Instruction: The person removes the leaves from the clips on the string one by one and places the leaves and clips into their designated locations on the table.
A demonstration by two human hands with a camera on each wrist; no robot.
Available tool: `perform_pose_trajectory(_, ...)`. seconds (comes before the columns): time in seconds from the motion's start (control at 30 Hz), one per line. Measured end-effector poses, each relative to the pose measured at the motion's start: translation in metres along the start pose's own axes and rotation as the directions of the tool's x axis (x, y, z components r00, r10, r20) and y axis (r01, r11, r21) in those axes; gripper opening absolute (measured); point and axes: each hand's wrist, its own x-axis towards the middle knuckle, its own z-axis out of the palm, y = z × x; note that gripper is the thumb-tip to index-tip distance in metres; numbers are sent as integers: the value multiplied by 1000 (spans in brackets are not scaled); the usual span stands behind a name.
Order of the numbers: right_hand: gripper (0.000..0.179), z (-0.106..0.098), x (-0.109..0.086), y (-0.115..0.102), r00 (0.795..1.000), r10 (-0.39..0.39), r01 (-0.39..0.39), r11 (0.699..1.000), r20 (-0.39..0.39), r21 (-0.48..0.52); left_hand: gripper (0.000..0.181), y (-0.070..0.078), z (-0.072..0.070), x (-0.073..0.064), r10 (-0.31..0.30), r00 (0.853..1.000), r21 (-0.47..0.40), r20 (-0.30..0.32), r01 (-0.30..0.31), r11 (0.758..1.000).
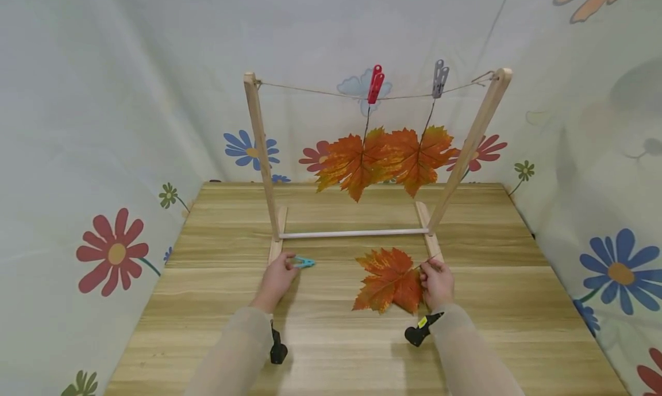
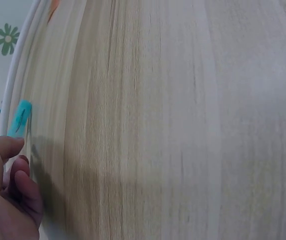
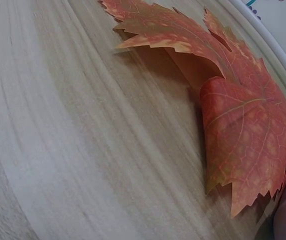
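1. Rest your wrists lightly on the table (image 1: 351, 350) for steadiness; its near edge is cut off at the bottom of the frame.
2. Mind the wooden rack (image 1: 466, 153) in the upper middle: pass clear of its white bar (image 1: 354, 233) and avoid tugging the thin string (image 1: 405, 97).
3. Take the left hung leaf (image 1: 351, 163) and right hung leaf (image 1: 420, 157), upper centre, as your pattern: each dangles by its stalk, lobes free. They overlap, hiding some edges.
4. Your loose leaf (image 1: 390, 281) sits right of centre in the lower half, partly curled. Steer it by the stem (image 1: 418, 265) so its lobes don't crease. Whether every lobe touches the table is hard to tell; the right wrist view crops its top.
5. Your right hand (image 1: 438, 281) pinches that stem; leave some length bare beyond the fingers, which hide part of it. Only a sliver of this hand shows in the right wrist view.
6. Your left hand (image 1: 278, 278) pinches the blue peg (image 1: 307, 262), left of centre. Squeeze its handles evenly. Your thumb covers one end in the left wrist view, and you can't tell how far its mouth is parted.
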Motion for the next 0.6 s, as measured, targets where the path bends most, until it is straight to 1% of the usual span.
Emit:
perform_pose_trajectory(0.1, 39, 0, 0, 0, 1000, 5, -5, 1000, 2, -5, 38, 1, 1, 0, 13, 1000, 17, -13, -12, 1000)
perform_pose_trajectory(0.27, 40, -2, 0, 0, 1000, 15, -15, 1000, 4, -8, 37, 4, 3, -3, 15, 1000, 36, -18, -14, 999)
perform_pose_trajectory(0.53, 42, -4, 2, 1, 999, 32, -32, 999, 15, -5, 39, 4, 4, -5, 19, 1000, 110, -5, -19, 994)
perform_pose_trajectory(0.6, 42, -4, 3, 0, 999, 33, -33, 999, 15, -2, 39, 5, 4, -4, 20, 1000, 114, 0, -19, 993)
